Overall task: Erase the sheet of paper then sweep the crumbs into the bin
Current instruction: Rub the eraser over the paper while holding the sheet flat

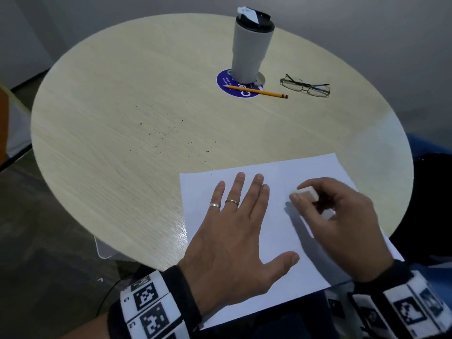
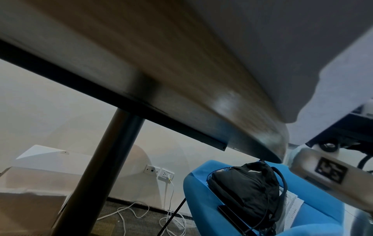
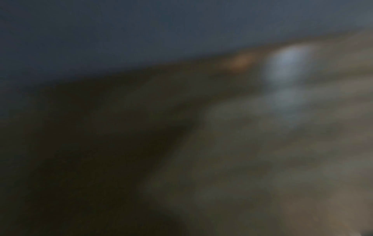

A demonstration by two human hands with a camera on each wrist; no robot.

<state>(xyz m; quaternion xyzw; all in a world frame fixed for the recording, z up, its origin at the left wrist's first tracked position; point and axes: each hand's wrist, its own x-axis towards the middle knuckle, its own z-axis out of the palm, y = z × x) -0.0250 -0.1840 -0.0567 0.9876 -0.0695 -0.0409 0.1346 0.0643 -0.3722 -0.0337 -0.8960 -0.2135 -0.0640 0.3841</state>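
Observation:
A white sheet of paper (image 1: 278,231) lies at the near right edge of the round wooden table (image 1: 117,148), overhanging it toward me. My left hand (image 1: 234,231) lies flat on the sheet with fingers spread, pressing it down. My right hand (image 1: 342,216) pinches a white eraser (image 1: 307,193) between thumb and fingers, its end down on the paper just right of my left fingertips. Dark eraser crumbs (image 1: 159,135) are scattered over the table's middle, beyond the sheet. No bin shows in the head view. The right wrist view is dark and blurred.
A grey travel mug (image 1: 252,48) stands on a blue round sticker (image 1: 226,85) at the back, with a yellow pencil (image 1: 259,91) and folded glasses (image 1: 305,86) beside it. Under the table the left wrist view shows a black table leg (image 2: 101,167) and a black bag (image 2: 246,188) on a blue chair (image 2: 315,212).

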